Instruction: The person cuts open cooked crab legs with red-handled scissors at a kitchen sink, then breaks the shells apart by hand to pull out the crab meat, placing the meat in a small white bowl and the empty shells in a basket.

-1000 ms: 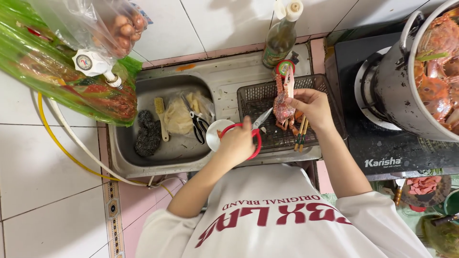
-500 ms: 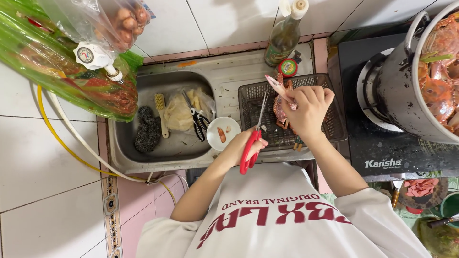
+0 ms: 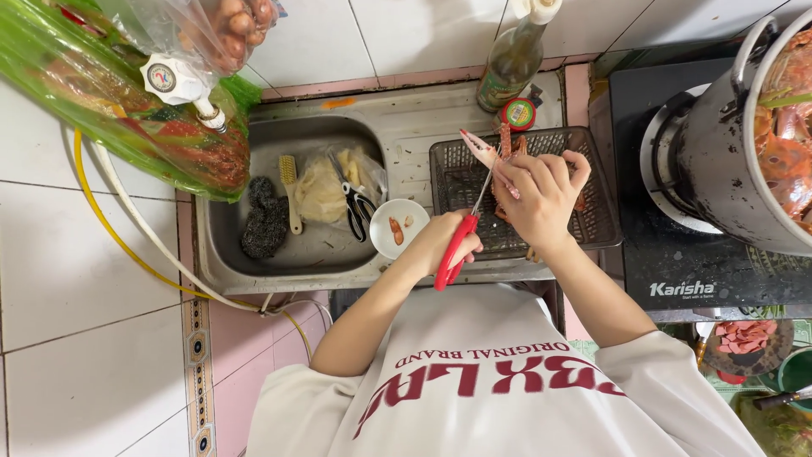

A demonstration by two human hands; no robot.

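The right hand (image 3: pixel 541 199) grips a hard, spiky, slippery-looking crab (image 3: pixel 486 152) over the basket (image 3: pixel 592 228), best held by its body, while the left hand (image 3: pixel 444 241) closes fingers on red scissors (image 3: pixel 457 245).

The right hand (image 3: pixel 541 190) covers most of the crab (image 3: pixel 491 152), so only a claw and a few legs show. The left hand (image 3: pixel 440 245) hides the scissors' (image 3: pixel 461 241) handles partly. The pot (image 3: pixel 753 127) is cut off by the right edge. The bits in the small white bowl (image 3: pixel 399 227) are too small to tell.
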